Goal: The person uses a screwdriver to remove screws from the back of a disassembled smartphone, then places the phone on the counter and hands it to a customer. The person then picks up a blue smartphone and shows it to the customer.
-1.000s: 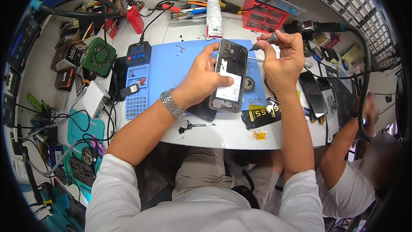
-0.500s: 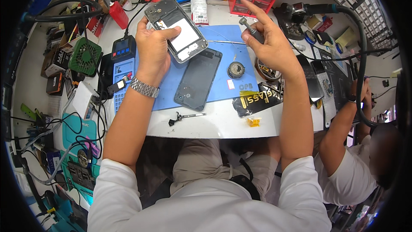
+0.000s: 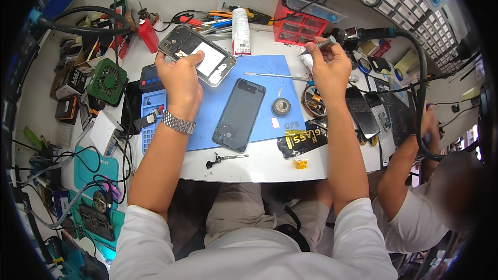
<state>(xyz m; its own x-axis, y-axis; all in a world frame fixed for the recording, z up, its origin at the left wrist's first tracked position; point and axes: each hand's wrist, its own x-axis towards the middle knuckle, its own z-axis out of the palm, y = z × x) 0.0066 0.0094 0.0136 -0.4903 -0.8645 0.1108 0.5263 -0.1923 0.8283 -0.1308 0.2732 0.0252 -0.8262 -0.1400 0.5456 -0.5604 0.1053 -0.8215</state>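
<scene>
My left hand [image 3: 178, 81] grips an opened phone [image 3: 206, 62], its white battery label and dark inner frame facing up, tilted above the upper left of the blue mat [image 3: 205, 127]. My right hand [image 3: 332, 75] is raised at the mat's upper right, fingers closed around a short grey screwdriver [image 3: 326, 41]. A detached dark back panel [image 3: 239, 114] lies on the mat. To its right are a round tin [image 3: 280, 107] and a small white square with pink [image 3: 275, 122]. A slim metal tool [image 3: 270, 75] lies across the mat's top.
Red drawer unit [image 3: 300, 26], tube [image 3: 241, 31], green fan [image 3: 106, 80] and parts tray [image 3: 150, 140] surround the mat. A black glass packet [image 3: 301, 137] lies at front. A co-worker's arm [image 3: 397, 181] and black hose [image 3: 423, 109] are at right.
My left hand has moved up and left with the phone, uncovering the back panel. My right hand has pulled away from the phone, turning the screwdriver upward.
</scene>
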